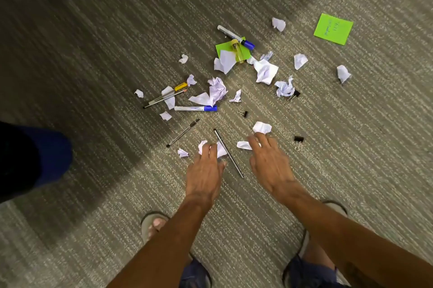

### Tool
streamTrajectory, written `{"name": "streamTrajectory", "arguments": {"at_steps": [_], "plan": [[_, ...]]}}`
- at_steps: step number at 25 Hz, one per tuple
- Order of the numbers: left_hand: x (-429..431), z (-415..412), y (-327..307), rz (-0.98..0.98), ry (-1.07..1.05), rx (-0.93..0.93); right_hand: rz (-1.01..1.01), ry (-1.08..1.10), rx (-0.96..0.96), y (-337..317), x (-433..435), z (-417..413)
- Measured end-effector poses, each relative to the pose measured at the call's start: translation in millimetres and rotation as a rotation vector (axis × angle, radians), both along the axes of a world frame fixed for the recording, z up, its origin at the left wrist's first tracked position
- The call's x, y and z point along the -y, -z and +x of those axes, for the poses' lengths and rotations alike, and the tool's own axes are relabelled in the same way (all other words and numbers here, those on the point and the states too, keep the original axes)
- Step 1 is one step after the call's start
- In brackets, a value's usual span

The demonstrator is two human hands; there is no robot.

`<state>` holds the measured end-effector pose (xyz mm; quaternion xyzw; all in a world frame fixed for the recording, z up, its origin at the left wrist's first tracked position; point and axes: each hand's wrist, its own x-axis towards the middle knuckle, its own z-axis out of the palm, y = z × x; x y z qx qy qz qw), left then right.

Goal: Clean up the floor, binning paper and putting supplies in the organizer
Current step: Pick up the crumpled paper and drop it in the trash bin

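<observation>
Several crumpled white paper scraps and supplies lie scattered on the grey carpet. My left hand (206, 170) reaches down with its fingers laid over a crumpled paper ball (221, 150), thumb beside it. My right hand (269, 163) is spread, its fingertips touching a small flat scrap (243, 145), just below another paper ball (262, 127). A thin black pen (228, 153) lies slanted between the two hands. A clear pen (182, 133) and a blue-capped marker (195, 108) lie further up the floor.
Further off lie a second marker (235, 37), a yellow highlighter (237, 51) on a green note (221, 48), another green note (333, 29), binder clips (298, 140) (243, 113) and pens (164, 98). A dark blue shape (35, 159) stands at left. My sandalled feet are below.
</observation>
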<state>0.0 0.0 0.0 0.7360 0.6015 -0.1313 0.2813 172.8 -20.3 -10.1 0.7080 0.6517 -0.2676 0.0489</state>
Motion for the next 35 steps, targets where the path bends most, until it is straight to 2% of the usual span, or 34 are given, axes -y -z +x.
{"name": "streamTrajectory", "arguments": {"at_steps": [3,7,12,15,17,19,21,25,30,33,35], "plan": [[-6,2,34,0.038,-0.006,0.007,0.020,-0.063,-0.003,31,-6,-5],[-12,5,75,0.103,0.163,-0.100,-0.014,-0.141,0.033,64,-17,-11],[-22,9,78,0.082,0.069,-0.067,0.033,-0.163,-0.046,66,-15,-3],[-27,3,64,0.105,0.064,-0.073,0.039,-0.004,-0.131,46,-9,-3],[-31,0,53,0.106,0.002,-0.039,0.054,0.113,-0.165,33,-8,-2],[-32,-4,42,0.043,-0.147,0.062,0.106,0.214,-0.187,27,-11,3],[-29,-13,35,-0.008,-0.316,0.158,0.168,0.332,-0.141,25,-18,10],[-26,-21,43,0.025,-0.375,0.107,0.104,0.558,-0.099,37,-35,23],[-32,-10,81,-0.063,-0.502,0.120,-0.025,0.516,-0.218,70,-42,24],[-32,-12,90,-0.087,-0.485,0.060,-0.038,0.436,-0.240,75,-41,26],[-33,-17,87,-0.094,-0.492,0.084,-0.021,0.356,-0.238,69,-40,30]]}}
